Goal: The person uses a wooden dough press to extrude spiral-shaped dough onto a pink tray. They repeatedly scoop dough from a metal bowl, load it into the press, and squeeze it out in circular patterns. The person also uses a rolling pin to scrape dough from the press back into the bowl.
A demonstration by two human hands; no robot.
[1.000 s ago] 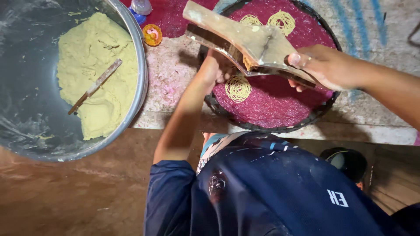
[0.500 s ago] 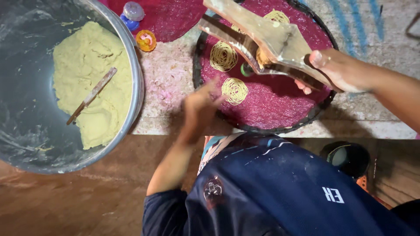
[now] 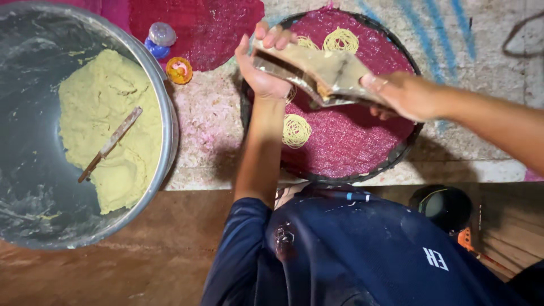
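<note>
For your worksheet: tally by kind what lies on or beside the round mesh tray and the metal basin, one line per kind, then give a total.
Yellow noodle spirals on the round tray: 3 visible; more may be hidden under the press
Wooden press, held by left hand and right hand: 1
Metal basin of dough: 1
Stick in the dough: 1
Small containers: 2
Total: 8

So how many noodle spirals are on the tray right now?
3 in view on the tray: one near its left edge, two at the top. The press and both hands may hide more.
</note>
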